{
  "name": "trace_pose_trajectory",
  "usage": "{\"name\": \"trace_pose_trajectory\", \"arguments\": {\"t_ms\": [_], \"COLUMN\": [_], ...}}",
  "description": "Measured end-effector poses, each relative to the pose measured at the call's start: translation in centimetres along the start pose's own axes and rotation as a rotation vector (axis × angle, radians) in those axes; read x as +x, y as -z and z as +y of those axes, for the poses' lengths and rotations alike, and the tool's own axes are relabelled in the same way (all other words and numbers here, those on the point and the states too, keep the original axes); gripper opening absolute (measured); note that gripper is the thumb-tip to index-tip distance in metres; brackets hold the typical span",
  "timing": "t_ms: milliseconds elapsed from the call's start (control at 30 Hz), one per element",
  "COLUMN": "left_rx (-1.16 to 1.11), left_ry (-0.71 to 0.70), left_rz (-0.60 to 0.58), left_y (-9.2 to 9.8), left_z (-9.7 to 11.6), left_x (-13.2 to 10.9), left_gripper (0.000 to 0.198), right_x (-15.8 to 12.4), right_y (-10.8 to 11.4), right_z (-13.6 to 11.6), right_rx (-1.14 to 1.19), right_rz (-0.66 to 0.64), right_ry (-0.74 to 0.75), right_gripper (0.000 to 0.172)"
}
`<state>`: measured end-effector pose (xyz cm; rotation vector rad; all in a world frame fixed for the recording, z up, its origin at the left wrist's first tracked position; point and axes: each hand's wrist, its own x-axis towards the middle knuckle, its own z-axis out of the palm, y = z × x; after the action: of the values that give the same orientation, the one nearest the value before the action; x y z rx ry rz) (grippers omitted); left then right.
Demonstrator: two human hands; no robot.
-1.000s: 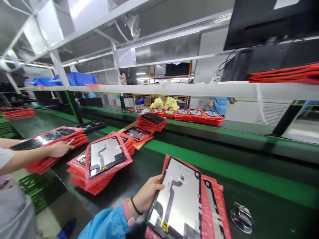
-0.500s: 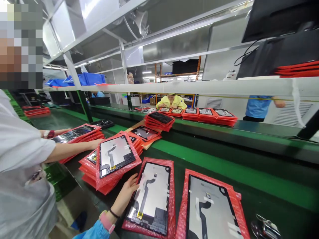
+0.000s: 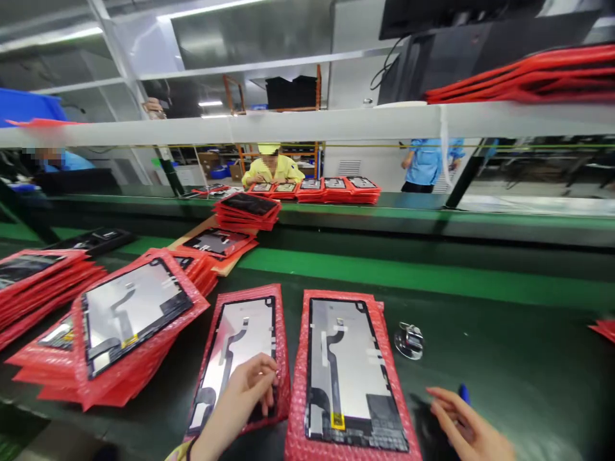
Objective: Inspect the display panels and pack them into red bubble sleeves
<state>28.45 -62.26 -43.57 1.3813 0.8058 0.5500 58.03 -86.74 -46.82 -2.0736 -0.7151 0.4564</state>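
Two display panels lie face down on red bubble-wrap sheets on the dark belt in front of me. My left hand (image 3: pixel 247 392) rests on the lower part of the left panel (image 3: pixel 235 355), fingers curled against its surface. The right panel (image 3: pixel 348 371) lies beside it, untouched. My right hand (image 3: pixel 464 426) hovers low at the right, fingers loosely apart, next to a blue pen (image 3: pixel 464 392) lying on the belt. A small crumpled piece of clear film (image 3: pixel 409 339) sits just right of the right panel.
Stacks of red-wrapped panels (image 3: pixel 125 320) lie at my left, with more stacks (image 3: pixel 247 211) further along the green-edged conveyor (image 3: pixel 432 278). Across the line sits a person in yellow (image 3: pixel 271 168); another person in blue (image 3: pixel 425 163) stands behind. A shelf overhead carries red sheets (image 3: pixel 523 77).
The left panel has been set down on the belt and my left hand now rests on its lower end. My right hand has come into view. The neighbour in the white sleeve has left the picture.
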Motion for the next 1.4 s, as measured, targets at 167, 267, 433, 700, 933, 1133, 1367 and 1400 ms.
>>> {"name": "trace_pose_trajectory", "arguments": {"t_ms": [167, 267, 433, 700, 933, 1133, 1367, 1400], "left_rx": [0.146, 0.245, 0.257, 0.058, 0.330, 0.914, 1.231, 1.241], "left_ry": [0.114, 0.151, 0.215, 0.383, 0.143, -0.228, -0.310, -0.323], "left_rz": [-0.161, -0.155, -0.142, -0.180, -0.256, -0.004, -0.084, -0.104], "left_y": [-4.0, -4.8, -5.1, -4.4, -5.0, -3.1, 1.7, 2.6], "left_z": [-0.2, 0.2, 1.1, 3.4, 2.8, -1.8, -3.9, -3.9], "left_x": [1.3, 1.9, 2.1, 1.0, 1.4, 1.1, 0.5, 0.5], "left_gripper": [0.027, 0.022, 0.021, 0.035, 0.027, 0.047, 0.071, 0.072], "right_x": [-1.0, -1.1, -0.7, -1.1, -0.4, -0.5, -0.4, -0.4], "right_y": [0.5, 0.4, 1.3, -3.1, -4.3, -3.4, -2.5, -2.3], "right_z": [2.3, 2.8, 3.2, -1.7, -1.5, -0.6, -2.3, -2.5], "right_rx": [-0.501, -0.594, -0.498, 0.592, 0.648, 0.715, 0.805, 0.855], "right_rz": [0.232, 0.231, 0.146, -0.193, -0.193, -0.273, -0.133, -0.138], "right_ry": [0.064, -0.003, -0.027, 0.026, 0.007, -0.008, -0.011, -0.041], "right_gripper": [0.055, 0.063, 0.051, 0.048, 0.044, 0.039, 0.036, 0.035]}}
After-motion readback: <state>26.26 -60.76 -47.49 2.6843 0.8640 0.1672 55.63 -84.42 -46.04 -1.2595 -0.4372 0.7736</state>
